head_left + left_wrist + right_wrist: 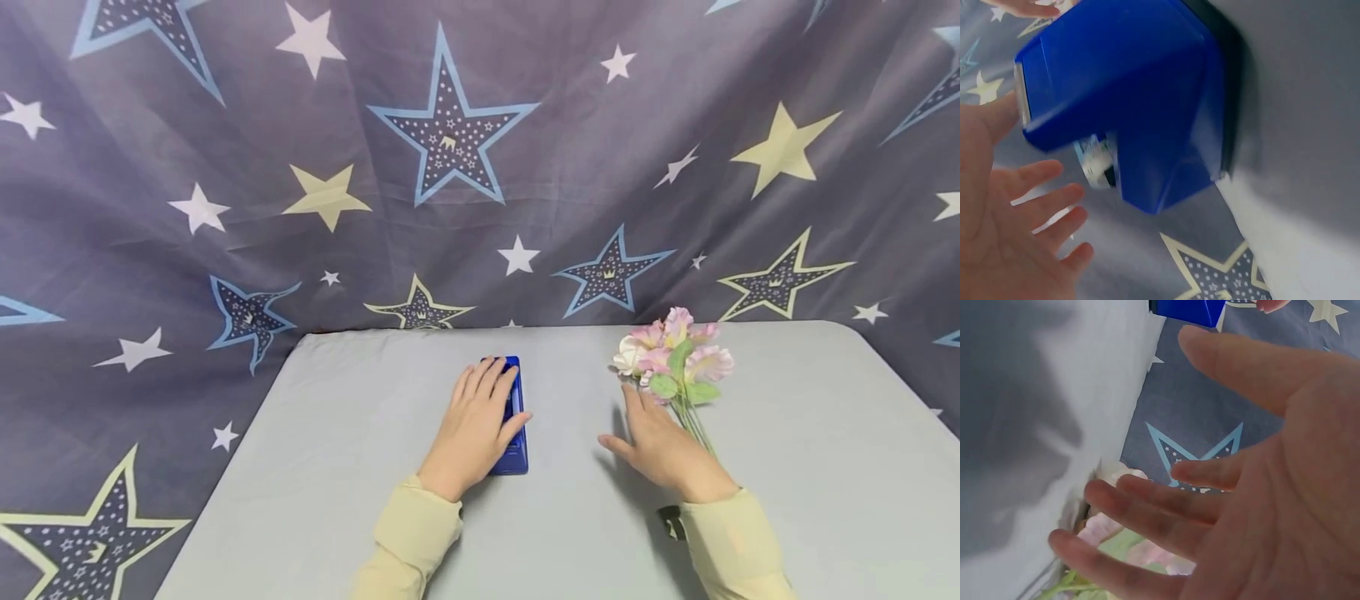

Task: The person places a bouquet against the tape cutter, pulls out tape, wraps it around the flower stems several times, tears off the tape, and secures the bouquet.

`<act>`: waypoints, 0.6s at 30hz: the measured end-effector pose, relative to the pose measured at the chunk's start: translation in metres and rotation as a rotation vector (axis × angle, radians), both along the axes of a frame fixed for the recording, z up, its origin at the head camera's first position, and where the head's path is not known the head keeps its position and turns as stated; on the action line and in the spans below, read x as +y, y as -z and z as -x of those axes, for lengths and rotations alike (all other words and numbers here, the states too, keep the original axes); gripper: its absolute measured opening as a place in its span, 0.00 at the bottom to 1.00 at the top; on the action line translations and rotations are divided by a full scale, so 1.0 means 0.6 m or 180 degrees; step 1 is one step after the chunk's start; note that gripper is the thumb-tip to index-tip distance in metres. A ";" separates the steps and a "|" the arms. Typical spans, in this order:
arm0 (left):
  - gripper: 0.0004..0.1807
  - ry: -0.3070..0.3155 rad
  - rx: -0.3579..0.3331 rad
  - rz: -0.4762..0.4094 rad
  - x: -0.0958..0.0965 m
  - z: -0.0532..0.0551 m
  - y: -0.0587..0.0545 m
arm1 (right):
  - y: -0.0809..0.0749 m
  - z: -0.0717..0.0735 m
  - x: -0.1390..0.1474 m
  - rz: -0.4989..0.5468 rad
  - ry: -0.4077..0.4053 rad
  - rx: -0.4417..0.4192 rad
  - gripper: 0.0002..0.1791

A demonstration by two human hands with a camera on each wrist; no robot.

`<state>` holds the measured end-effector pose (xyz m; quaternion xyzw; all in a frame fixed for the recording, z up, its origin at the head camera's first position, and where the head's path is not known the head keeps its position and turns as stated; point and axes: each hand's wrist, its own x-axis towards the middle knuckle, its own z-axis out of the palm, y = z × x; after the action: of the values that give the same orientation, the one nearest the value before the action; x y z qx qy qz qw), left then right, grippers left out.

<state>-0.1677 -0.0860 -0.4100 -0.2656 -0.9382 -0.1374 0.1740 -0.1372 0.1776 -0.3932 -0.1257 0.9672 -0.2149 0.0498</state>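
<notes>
A blue tape dispenser (515,454) stands on the grey-covered table, its long side running away from me. Over it my left hand (474,417) is held with straight fingers, partly hiding it. In the left wrist view, the dispenser's (1147,94) pale front edge lies close by the thumb, and the other fingers are spread below. To the right, my right hand (663,446) hovers with fingers extended beside a bunch of artificial flowers (675,354) in pink and white. Its fingers overlap the flowers in the right wrist view, and nothing sits in the palm.
The grey cloth (360,400) covers the tabletop, which ends at a dark curtain (525,67) printed with stars. The flower stems (693,425) run toward me, partly behind the right hand. A small dark item (671,522) shows at the right cuff.
</notes>
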 end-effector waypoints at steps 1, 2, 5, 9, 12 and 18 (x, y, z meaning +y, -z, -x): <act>0.32 0.0054 0.0038 -0.0001 0.005 0.000 0.001 | 0.000 0.000 0.003 -0.0014 0.0010 -0.0020 0.47; 0.32 0.0117 0.0075 -0.0021 0.010 0.001 0.001 | 0.000 0.000 0.005 -0.0028 0.0020 -0.0042 0.47; 0.29 0.0305 0.0225 -0.0069 0.023 0.002 0.003 | -0.004 0.001 0.016 -0.0031 0.0044 -0.0111 0.48; 0.26 0.0472 0.0312 -0.0103 0.040 0.001 0.002 | -0.011 0.001 0.032 0.0020 0.0089 -0.0164 0.47; 0.24 0.0548 0.0307 -0.0114 0.051 -0.001 0.002 | -0.015 -0.001 0.040 0.0026 0.0121 -0.0127 0.45; 0.23 0.0659 0.0298 -0.0066 0.077 -0.001 0.001 | -0.023 -0.004 0.054 0.0042 0.0218 -0.0083 0.40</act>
<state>-0.1674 -0.0398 -0.4107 -0.3654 -0.8952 -0.1518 0.2052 -0.1351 0.2098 -0.3793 -0.0900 0.9688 -0.2245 0.0542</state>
